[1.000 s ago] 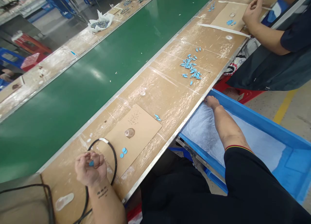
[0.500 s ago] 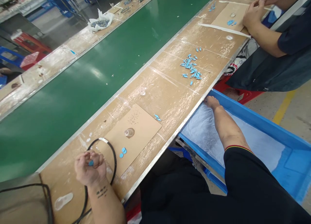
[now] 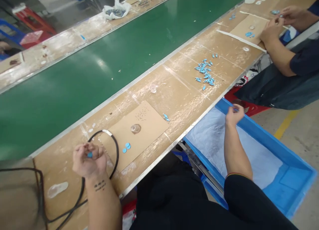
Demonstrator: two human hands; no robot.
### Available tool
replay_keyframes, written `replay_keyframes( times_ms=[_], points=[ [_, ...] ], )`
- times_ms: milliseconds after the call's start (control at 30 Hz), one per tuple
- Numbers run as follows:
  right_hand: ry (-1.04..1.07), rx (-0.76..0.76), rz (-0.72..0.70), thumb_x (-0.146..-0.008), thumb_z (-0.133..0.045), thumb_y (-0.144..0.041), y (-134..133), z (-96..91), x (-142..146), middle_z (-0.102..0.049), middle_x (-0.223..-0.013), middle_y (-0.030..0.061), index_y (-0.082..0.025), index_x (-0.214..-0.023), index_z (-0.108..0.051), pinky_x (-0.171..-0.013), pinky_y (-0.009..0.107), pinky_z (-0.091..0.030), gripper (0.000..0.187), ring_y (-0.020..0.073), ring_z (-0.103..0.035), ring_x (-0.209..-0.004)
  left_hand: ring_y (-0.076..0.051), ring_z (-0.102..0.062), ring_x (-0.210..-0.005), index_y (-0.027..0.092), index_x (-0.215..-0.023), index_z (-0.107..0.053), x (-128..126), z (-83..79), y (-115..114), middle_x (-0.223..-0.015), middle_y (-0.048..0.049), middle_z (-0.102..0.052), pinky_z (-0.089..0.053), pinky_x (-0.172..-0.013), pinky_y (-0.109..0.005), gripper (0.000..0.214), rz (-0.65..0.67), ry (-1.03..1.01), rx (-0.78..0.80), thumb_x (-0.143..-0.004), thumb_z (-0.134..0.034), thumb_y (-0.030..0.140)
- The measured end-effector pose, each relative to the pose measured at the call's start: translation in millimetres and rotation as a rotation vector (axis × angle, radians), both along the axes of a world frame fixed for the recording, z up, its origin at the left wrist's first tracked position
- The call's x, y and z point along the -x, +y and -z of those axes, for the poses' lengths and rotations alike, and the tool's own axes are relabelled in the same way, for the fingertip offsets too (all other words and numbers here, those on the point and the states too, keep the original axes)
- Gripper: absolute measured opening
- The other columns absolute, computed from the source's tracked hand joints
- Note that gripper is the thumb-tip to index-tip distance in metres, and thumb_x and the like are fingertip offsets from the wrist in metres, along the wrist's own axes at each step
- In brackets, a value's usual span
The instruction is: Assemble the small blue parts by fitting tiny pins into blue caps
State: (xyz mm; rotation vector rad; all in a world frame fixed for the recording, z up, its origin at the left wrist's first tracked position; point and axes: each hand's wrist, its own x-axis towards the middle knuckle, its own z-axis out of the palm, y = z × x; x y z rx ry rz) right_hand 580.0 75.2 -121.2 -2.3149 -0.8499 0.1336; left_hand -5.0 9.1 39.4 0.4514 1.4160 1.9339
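My left hand (image 3: 90,161) is curled palm up over the table's left part, its fingers closed round a small blue piece (image 3: 89,155). Beside it lies a cardboard sheet (image 3: 152,137) bearing flat blue discs (image 3: 128,145), a small clear cup (image 3: 136,128) and scattered tiny dark specks (image 3: 142,113). A few small blue parts (image 3: 165,117) rest at the sheet's right corner. My right hand (image 3: 234,115) is raised over the far end of a blue tray (image 3: 286,147) with a whitish lining. Its fingers are pinched together; whatever they hold is too small to name.
A pile of blue parts (image 3: 204,71) lies farther along the table. A black cable (image 3: 117,150) loops beside my left hand. Beyond the table edge runs a green conveyor belt (image 3: 99,87). A co-worker's hands (image 3: 276,25) work at the upper right.
My right hand has come up from the tray's corner by the table and shifted right, fingers pinched. The left hand keeps its blue piece. The whole view has shifted slightly.
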Motion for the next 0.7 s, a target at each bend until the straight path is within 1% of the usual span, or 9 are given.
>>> replay_keyframes(
  times_ms=[100,167,233,300,367,400,467,567,700],
  points=[
    [-0.050,-0.150,0.009,-0.098,-0.027,-0.029,-21.4,-30.0,34.5,-0.066,-0.123,0.0183,-0.019,-0.143,-0.049,-0.086,0.049,-0.064,0.052,0.0328,-0.074,-0.102,-0.006,-0.027,-0.043,0.021,-0.075,-0.051,8.8,5.8,0.5,-0.056,0.0095,-0.043,-0.020,-0.045,-0.023,0.033,-0.004,-0.155,-0.039,-0.048,-0.068,0.013],
    [-0.066,-0.316,-0.128,-0.102,-0.030,-0.038,-32.2,-50.9,77.2,-0.067,-0.111,0.0149,-0.022,-0.138,-0.055,-0.081,0.047,-0.064,0.047,0.0311,-0.073,-0.092,-0.007,-0.036,-0.050,0.021,-0.079,-0.048,19.0,17.2,1.8,-0.060,0.0086,-0.041,-0.031,-0.052,-0.021,0.036,0.018,-0.209,-0.082,-0.049,-0.064,0.007],
    [-0.071,-0.414,-0.460,-0.102,-0.042,-0.047,-36.9,-71.1,131.1,-0.068,-0.102,0.0113,-0.023,-0.123,-0.065,-0.084,0.045,-0.062,0.040,0.0284,-0.071,-0.090,-0.008,-0.046,-0.058,0.021,-0.082,-0.047,29.2,32.1,3.6,-0.067,0.0065,-0.047,-0.038,-0.059,-0.020,0.041,0.007,-0.218,-0.085,-0.049,-0.060,0.000],
    [-0.068,-0.267,-0.875,-0.101,-0.051,-0.050,-33.4,-87.9,184.7,-0.071,-0.108,0.0101,-0.026,-0.116,-0.072,-0.089,0.042,-0.060,0.036,0.0259,-0.071,-0.093,-0.008,-0.053,-0.065,0.021,-0.084,-0.047,36.3,46.6,5.4,-0.074,0.0050,-0.052,-0.041,-0.064,-0.019,0.045,-0.002,-0.215,-0.088,-0.049,-0.056,-0.006],
    [-0.095,-0.115,-1.076,-0.100,-0.054,-0.049,-23.5,-98.4,226.0,-0.072,-0.112,0.0102,-0.026,-0.116,-0.075,-0.094,0.042,-0.058,0.035,0.0271,-0.070,-0.101,-0.007,-0.058,-0.073,0.021,-0.085,-0.049,39.0,57.1,7.0,-0.081,0.0036,-0.057,-0.045,-0.071,-0.019,0.047,-0.004,-0.209,-0.101,-0.050,-0.053,-0.011],
    [-0.121,-0.048,-1.097,-0.099,-0.056,-0.047,-17.9,-100.8,240.0,-0.073,-0.112,0.0106,-0.025,-0.115,-0.076,-0.095,0.042,-0.057,0.034,0.0282,-0.070,-0.103,-0.007,-0.060,-0.078,0.021,-0.086,-0.050,39.0,60.5,7.6,-0.084,0.0028,-0.059,-0.048,-0.076,-0.019,0.048,-0.002,-0.208,-0.110,-0.052,-0.053,-0.012],
    [-0.183,0.051,-1.036,-0.097,-0.057,-0.044,-9.7,-100.4,254.9,-0.073,-0.107,0.0115,-0.023,-0.112,-0.077,-0.093,0.043,-0.056,0.032,0.0302,-0.069,-0.103,-0.008,-0.065,-0.088,0.022,-0.088,-0.052,37.5,63.6,7.9,-0.091,0.0014,-0.063,-0.051,-0.090,-0.020,0.048,0.006,-0.216,-0.130,-0.057,-0.052,-0.014],
    [-0.234,0.099,-0.915,-0.096,-0.056,-0.041,-7.9,-92.7,255.9,-0.073,-0.101,0.0125,-0.021,-0.103,-0.078,-0.090,0.043,-0.054,0.031,0.0302,-0.068,-0.096,-0.010,-0.069,-0.102,0.022,-0.090,-0.052,35.0,62.9,7.1,-0.098,-0.0012,-0.067,-0.051,-0.109,-0.026,0.043,0.043,-0.236,-0.174,-0.067,-0.053,-0.015],
    [-0.238,0.059,-0.874,-0.095,-0.054,-0.039,-12.9,-85.6,248.9,-0.072,-0.098,0.0118,-0.021,-0.101,-0.077,-0.093,0.044,-0.053,0.030,0.0280,-0.067,-0.091,-0.012,-0.073,-0.106,0.021,-0.091,-0.055,34.0,63.3,5.8,-0.105,-0.0049,-0.072,-0.053,-0.110,-0.028,0.033,0.121,-0.294,-0.213,-0.083,-0.056,-0.011]
  ],
)
